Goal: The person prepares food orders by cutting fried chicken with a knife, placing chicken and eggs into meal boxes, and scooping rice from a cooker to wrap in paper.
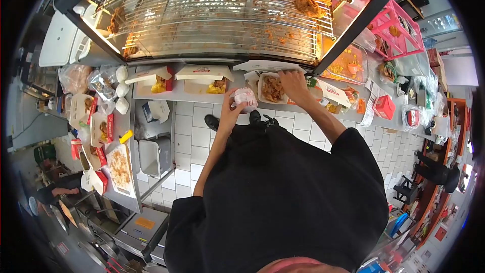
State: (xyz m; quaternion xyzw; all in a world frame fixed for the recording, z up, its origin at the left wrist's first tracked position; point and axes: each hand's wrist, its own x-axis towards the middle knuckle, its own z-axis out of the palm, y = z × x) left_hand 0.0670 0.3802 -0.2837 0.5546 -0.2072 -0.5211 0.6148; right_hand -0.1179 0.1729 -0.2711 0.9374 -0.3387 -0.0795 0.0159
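Note:
A paper-wrapped round package with red print [246, 99] is gripped in my left hand [233, 106], just in front of the counter edge. My right hand [293, 85] is closed at the right rim of a takeaway box [261, 91]; its fingertips are partly hidden. Pieces of fried chicken [273, 89] fill that box, whose lid [265, 65] lies back against the warmer. To the left stand two more takeaway boxes, one [146, 90] with yellow food inside, the other [194, 87] with chicken and yellow food. Right of my right hand lies another printed box [337, 92].
A glass warmer [222, 25] with wire racks and fried chicken rises behind the counter. More boxes [102, 127] and a crumb-covered white tray [120, 167] stand on the left counter. Pink crate [396, 30], red box [385, 107] and receipt [371, 102] are at right. Other people are at both sides.

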